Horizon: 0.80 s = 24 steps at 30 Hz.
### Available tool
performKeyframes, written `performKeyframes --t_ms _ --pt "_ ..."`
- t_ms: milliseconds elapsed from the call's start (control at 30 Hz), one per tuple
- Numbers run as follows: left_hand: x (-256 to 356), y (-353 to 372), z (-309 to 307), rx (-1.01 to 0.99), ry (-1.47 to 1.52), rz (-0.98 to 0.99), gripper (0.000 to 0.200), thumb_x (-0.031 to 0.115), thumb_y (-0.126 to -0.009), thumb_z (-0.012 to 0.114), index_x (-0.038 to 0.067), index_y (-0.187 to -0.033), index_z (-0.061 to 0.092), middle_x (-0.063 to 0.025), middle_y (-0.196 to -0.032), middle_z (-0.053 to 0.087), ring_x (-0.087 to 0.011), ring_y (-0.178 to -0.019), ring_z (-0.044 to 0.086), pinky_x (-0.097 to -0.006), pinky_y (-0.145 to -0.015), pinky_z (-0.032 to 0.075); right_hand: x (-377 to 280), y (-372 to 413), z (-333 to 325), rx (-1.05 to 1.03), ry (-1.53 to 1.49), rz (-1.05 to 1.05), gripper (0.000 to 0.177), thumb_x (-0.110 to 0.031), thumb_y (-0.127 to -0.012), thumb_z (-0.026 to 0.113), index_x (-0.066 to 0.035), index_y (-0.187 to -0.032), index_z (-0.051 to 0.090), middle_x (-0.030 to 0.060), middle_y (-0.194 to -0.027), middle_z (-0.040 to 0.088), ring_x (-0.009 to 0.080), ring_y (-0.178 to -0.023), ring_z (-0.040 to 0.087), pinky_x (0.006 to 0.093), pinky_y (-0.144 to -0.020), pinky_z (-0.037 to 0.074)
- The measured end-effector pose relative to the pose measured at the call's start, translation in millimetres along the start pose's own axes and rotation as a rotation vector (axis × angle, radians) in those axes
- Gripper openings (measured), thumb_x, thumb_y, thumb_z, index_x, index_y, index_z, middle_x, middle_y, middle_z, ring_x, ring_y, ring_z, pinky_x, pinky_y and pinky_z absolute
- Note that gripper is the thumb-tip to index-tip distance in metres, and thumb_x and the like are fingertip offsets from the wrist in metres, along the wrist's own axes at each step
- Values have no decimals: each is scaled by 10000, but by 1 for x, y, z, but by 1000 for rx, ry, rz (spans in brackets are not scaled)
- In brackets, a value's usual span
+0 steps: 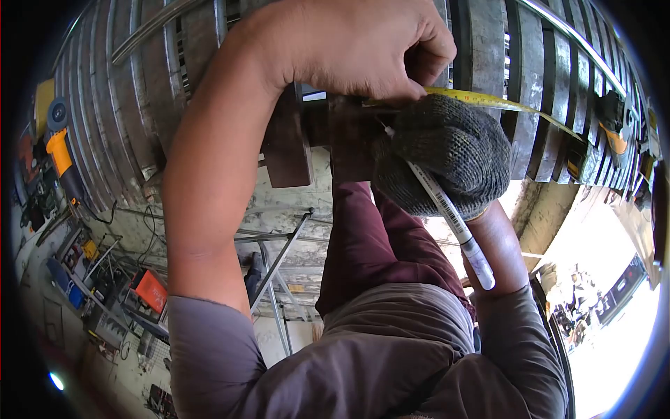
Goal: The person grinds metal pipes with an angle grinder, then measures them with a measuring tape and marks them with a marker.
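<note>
My bare left hand (370, 52) reaches across the slatted metal bench top, its thumb and finger pinched at the end of a yellow tape measure (481, 98). The blade runs off to the right in a shallow curve across the slats. Beside that pinch, my right hand (453, 150), in a dark grey knitted glove, is closed around a white marker pen (443, 202). The pen's thin tip points up and left, toward a dark brown metal piece (351, 150) under the hands. Another brown piece (287, 157) sticks out over the bench's near edge.
An orange-and-black angle grinder (61, 153) lies at the bench's left end. Another orange-and-black power tool (614, 133) is at the right. Shiny metal tubes (150, 33) rest across the slats. Below stand thin metal legs (280, 265) and a red-orange bin (149, 290).
</note>
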<state>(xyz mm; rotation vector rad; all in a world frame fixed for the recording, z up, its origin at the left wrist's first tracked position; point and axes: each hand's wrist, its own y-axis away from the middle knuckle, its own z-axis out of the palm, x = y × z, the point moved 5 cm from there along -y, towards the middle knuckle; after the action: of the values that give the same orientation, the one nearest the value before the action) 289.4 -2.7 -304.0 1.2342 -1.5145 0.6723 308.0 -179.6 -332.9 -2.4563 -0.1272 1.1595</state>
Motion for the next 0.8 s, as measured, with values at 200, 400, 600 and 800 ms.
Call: performKeyframes --t_ms 200,400,600,800 --pt "-11 -3 7 61 -37 224 157 -24 -837 790 9 -760 658 -60 -808 666 -167 -746 635 -348 -678 537 2 6 10 -17 27 8 394 -194 -759 913 -138 -1129 790 78 -1120 770 311 -1054 765 426 -884 625" --pt "-11 -2 5 63 -45 238 173 -31 -822 795 9 -725 657 -57 -770 662 -161 -718 632 -337 -661 536 4 4 11 -1 50 22 398 -187 -772 916 -137 -1147 789 88 -1144 772 311 -1053 769 424 -882 629" --pt "-13 -1 3 77 40 273 111 -21 -807 785 -7 -740 697 -71 -760 692 -161 -695 653 -323 -653 543 -2 -3 6 -12 92 33 389 -184 -760 923 -142 -1128 804 88 -1134 782 311 -1042 776 422 -876 633" --pt "-15 0 2 81 102 252 69 11 -802 780 -17 -772 724 -71 -769 708 -160 -711 670 -326 -653 543 -7 -6 1 -16 131 40 380 -181 -747 930 -148 -1109 819 87 -1123 791 311 -1031 783 421 -870 637"
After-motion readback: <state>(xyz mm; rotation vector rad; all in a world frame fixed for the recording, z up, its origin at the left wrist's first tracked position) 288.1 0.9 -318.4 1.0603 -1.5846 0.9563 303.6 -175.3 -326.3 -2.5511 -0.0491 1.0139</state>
